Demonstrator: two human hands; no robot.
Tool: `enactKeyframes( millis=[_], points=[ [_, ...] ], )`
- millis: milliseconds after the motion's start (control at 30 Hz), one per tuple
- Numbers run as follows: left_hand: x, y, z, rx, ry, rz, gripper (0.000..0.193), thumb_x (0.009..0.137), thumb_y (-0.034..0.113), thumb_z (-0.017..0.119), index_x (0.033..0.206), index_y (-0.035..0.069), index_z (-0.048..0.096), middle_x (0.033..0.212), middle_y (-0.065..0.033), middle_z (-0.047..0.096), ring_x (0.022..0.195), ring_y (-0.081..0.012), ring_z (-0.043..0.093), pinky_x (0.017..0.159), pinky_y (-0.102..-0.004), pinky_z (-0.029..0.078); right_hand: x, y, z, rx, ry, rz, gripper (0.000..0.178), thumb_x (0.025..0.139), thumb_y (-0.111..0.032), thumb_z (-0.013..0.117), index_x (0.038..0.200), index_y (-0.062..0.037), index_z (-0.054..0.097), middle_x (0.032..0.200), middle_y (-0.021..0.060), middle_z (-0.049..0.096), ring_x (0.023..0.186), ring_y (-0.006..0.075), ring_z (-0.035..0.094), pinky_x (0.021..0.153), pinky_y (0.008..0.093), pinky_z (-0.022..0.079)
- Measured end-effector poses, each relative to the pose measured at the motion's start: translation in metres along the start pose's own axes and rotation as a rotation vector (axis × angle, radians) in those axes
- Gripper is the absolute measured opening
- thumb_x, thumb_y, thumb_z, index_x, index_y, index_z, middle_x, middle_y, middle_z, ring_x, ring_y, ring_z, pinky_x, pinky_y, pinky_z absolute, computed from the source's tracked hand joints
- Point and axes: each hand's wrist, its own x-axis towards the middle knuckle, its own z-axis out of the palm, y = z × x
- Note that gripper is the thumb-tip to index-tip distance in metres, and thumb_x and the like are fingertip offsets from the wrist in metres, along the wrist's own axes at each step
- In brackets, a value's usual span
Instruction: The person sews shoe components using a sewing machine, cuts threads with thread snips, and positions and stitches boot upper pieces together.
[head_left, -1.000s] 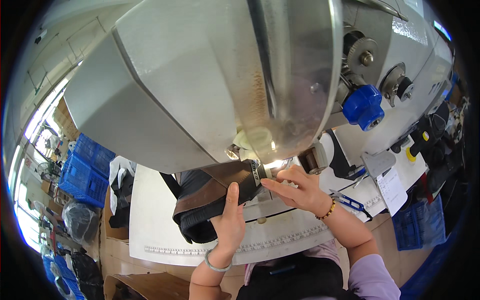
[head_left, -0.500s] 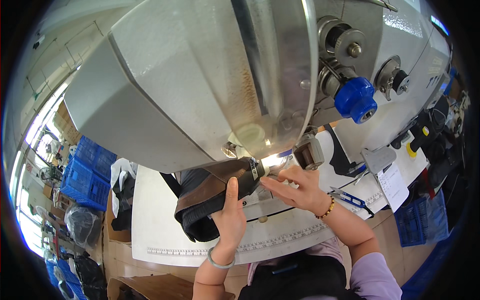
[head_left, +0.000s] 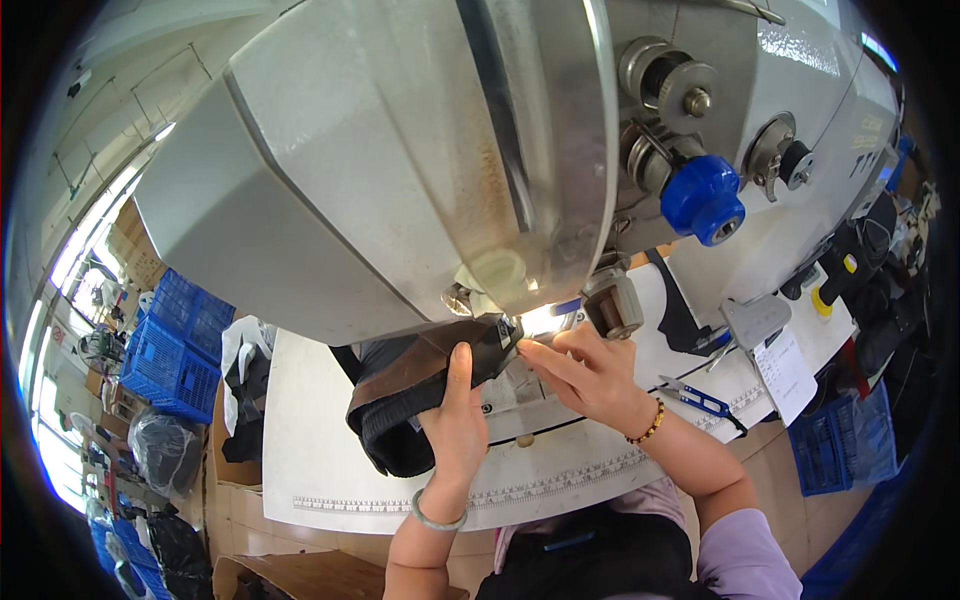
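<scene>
A brown-and-black padded piece [head_left: 408, 377], shaped like a shoe upper, lies under the head of a sewing machine [head_left: 400, 150]. My left hand [head_left: 457, 430] grips its near side, thumb on top and the other fingers hidden beneath. At the right end of the piece, beside the lit needle area, my right hand [head_left: 590, 378] pinches the edge with thumb and index fingertips, its other fingers curled. The needle itself is hidden behind the machine head. A small dark label with white marks sits on the end near my right fingertips.
Blue-handled thread snips [head_left: 703, 398] lie on the white table [head_left: 350, 508] to the right of my right hand. Beyond them are a black strip [head_left: 680, 312] and a paper slip [head_left: 783, 375]. Blue crates [head_left: 175, 345] stand at the left, another blue basket [head_left: 822, 455] at the lower right.
The padded piece has shifted slightly left and its labelled end has turned. My left hand has moved a little with it; my right fingers have drawn closer together at the edge.
</scene>
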Motion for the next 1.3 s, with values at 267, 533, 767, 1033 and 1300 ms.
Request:
enactKeyframes(
  millis=[267, 533, 767, 1033, 1300],
  points=[
    [0.004, -0.002, 0.001, 0.001, -0.003, 0.015, 0.030, 0.088, 0.010, 0.057, 0.114, 0.001, 0.046, 0.112, -0.0066, 0.052, 0.100, -0.0129, 0.052, 0.085, -0.0274, 0.047, -0.003, -0.004, 0.003, 0.000, 0.088, -0.039, 0.028, 0.067, -0.007, 0.074, 0.093, -0.0075, 0.065, 0.067, -0.0013, 0.050, 0.047, 0.0102, 0.045, 0.038, 0.0231, 0.034],
    [0.009, 0.000, -0.006, 0.191, -0.053, 0.096, 0.025, 0.088, 0.011, 0.058, 0.107, -0.003, 0.054, 0.111, -0.0070, 0.052, 0.095, -0.0112, 0.051, 0.083, -0.0258, 0.046, -0.012, -0.017, 0.006, 0.120, -0.142, -0.017, 0.015, 0.074, -0.014, 0.071, 0.081, -0.0060, 0.060, 0.060, 0.0020, 0.054, 0.048, 0.0146, 0.052, 0.040, 0.0256, 0.039],
    [0.009, -0.004, -0.009, 0.296, 0.036, 0.099, 0.024, 0.089, 0.016, 0.057, 0.103, -0.004, 0.056, 0.103, -0.0062, 0.055, 0.090, -0.0107, 0.050, 0.068, -0.0248, 0.046, 0.005, -0.042, 0.019, 0.499, -0.360, 0.609, 0.031, 0.093, -0.024, 0.047, 0.075, -0.0008, 0.056, 0.060, 0.0074, 0.059, 0.046, 0.0134, 0.057, 0.042, 0.0239, 0.041],
    [-0.016, -0.011, 0.009, 0.297, 0.275, -0.039, 0.022, 0.086, 0.023, 0.061, 0.102, 0.007, 0.060, 0.092, 0.0039, 0.056, 0.070, -0.0029, 0.051, 0.052, -0.0189, 0.044, 0.006, -0.053, 0.025, 0.896, -0.199, 0.997, 0.033, 0.094, -0.026, 0.047, 0.074, -0.0009, 0.055, 0.055, 0.0044, 0.057, 0.038, 0.0085, 0.050, 0.037, 0.0233, 0.037],
    [-0.006, -0.018, -0.006, 0.300, 0.201, 0.019, 0.020, 0.087, 0.025, 0.060, 0.091, 0.006, 0.063, 0.077, 0.0040, 0.056, 0.056, -0.0010, 0.045, 0.046, -0.0171, 0.036, 0.004, -0.053, 0.030, 0.787, -0.169, 0.927, 0.034, 0.093, -0.022, 0.049, 0.067, -0.0017, 0.053, 0.052, 0.0036, 0.056, 0.037, 0.0069, 0.048, 0.035, 0.0224, 0.034]
  ],
)
